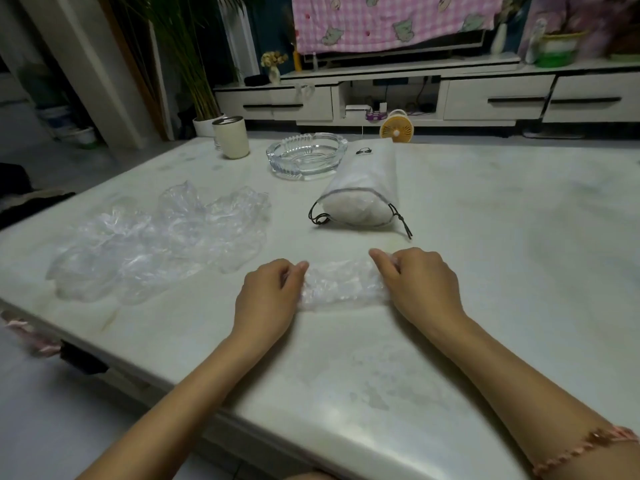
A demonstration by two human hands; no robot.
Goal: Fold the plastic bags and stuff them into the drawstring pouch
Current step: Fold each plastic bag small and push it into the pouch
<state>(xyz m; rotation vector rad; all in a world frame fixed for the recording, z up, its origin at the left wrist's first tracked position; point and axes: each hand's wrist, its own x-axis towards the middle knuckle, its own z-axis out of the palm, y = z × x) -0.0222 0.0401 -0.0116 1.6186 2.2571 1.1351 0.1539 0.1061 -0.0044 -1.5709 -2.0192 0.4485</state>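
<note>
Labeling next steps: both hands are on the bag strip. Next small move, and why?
Probably fold the bag strip in half: left hand and right hand pinch its ends, it lies long and flat, and the drawstring pouch sits open beyond.

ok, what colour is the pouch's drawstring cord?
Black drawstring cord on the white fabric pouch; head view.

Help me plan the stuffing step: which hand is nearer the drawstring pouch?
Right. The right hand holds the right end of the folded bag, just short of the mouth of the drawstring pouch; the left hand holds the bag's left end, farther off leftward.
</note>
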